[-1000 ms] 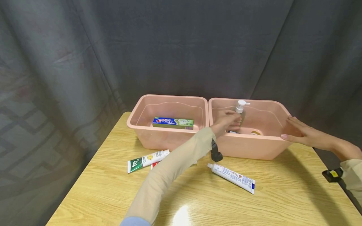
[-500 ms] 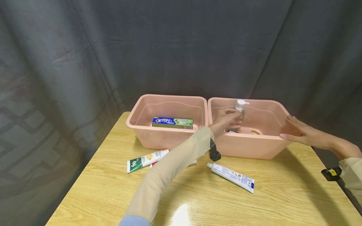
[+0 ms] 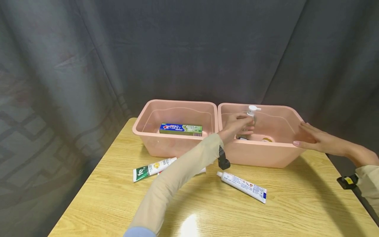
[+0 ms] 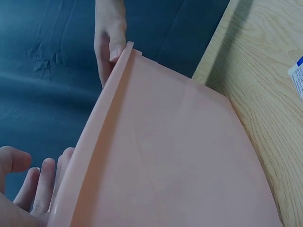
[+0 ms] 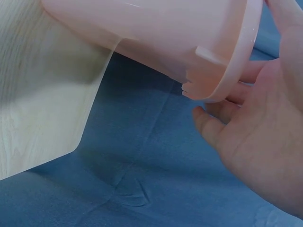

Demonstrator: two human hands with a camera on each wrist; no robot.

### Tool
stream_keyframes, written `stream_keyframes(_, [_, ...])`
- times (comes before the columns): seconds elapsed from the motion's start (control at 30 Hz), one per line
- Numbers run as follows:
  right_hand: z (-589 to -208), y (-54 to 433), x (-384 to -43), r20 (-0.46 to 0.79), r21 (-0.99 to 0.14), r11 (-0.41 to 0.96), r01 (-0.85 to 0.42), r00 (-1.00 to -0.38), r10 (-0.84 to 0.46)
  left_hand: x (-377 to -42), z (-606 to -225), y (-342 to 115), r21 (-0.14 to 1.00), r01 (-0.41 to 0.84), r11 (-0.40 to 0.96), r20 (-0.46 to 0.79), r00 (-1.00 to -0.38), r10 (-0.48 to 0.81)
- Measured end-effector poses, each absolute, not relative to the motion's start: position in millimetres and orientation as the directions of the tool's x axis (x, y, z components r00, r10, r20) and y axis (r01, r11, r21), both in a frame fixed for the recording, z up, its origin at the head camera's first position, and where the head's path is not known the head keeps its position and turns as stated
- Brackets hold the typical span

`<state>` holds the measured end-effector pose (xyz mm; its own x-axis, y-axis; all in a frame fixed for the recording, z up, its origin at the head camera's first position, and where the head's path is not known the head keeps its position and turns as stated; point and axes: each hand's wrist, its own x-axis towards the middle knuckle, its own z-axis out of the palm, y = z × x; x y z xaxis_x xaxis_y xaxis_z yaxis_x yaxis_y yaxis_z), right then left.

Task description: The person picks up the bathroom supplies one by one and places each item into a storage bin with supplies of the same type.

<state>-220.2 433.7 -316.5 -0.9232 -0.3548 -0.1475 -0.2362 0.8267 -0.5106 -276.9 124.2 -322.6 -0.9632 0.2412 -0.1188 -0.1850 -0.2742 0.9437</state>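
Two pink plastic bins stand side by side. My left hand (image 3: 238, 126) reaches over the front rim into the right bin (image 3: 257, 154), its fingers overlapping a clear bottle with a white pump top (image 3: 252, 110). In the left wrist view, thumb and fingers of the left hand (image 4: 40, 189) are spread apart, with only dark cloth showing between them; the bin wall hides part of the fingers. My right hand (image 3: 322, 141) rests at the right bin's outer end, fingers extended along the rim and thumb at the front corner. In the right wrist view, its fingers (image 5: 210, 125) touch the outside below the rim.
A blue and green toothpaste box (image 3: 180, 129) lies in the left bin (image 3: 165, 144). On the wooden table (image 3: 284, 210) are a green and white tube (image 3: 154, 168), a white tube (image 3: 244, 186) and another tube partly under my left sleeve. Dark curtain (image 3: 189, 49) hangs behind.
Hardly anything differs. My left forearm has shifted very slightly to the left; both hands stay at the right bin.
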Motion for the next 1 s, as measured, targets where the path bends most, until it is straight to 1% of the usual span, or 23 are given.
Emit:
stream_keyframes(0.17, [-312.3, 431.2, -220.6, -0.158, -0.498, 0.835, -0.233, -0.923, -0.352, -275.4, -319.6, 120.5, 0.94, -0.19, -0.284, -0.111, -0.955, 0.274])
stream_keyframes(0.33, [-306.4, 428.4, -223.3, -0.167, -0.477, 0.846, -0.238, -0.921, -0.353, -274.6, -315.9, 114.6, 0.944, -0.171, -0.281, -0.073, -0.942, 0.328])
stream_keyframes(0.53, [-299.3, 425.0, -225.2, -0.162, -0.42, 0.866, -0.272, -0.916, -0.367, -275.1, -312.5, 110.5, 0.944, -0.137, -0.301, -0.028, -0.939, 0.342])
stream_keyframes(0.73, [-294.2, 420.4, -225.8, -0.144, -0.354, 0.879, -0.318, -0.911, -0.387, -274.6, -306.8, 106.1, 0.951, -0.101, -0.292, 0.012, -0.932, 0.363])
stream_keyframes(0.83, [-292.5, 418.5, -226.4, -0.12, -0.346, 0.87, -0.35, -0.904, -0.411, -275.8, -304.0, 103.7, 0.95, -0.09, -0.298, 0.028, -0.929, 0.369])
stream_keyframes(1.0, [-290.5, 414.8, -225.0, -0.09, -0.372, 0.848, -0.377, -0.895, -0.438, -278.9, -303.8, 100.1, 0.955, -0.059, -0.291, 0.057, -0.926, 0.373])
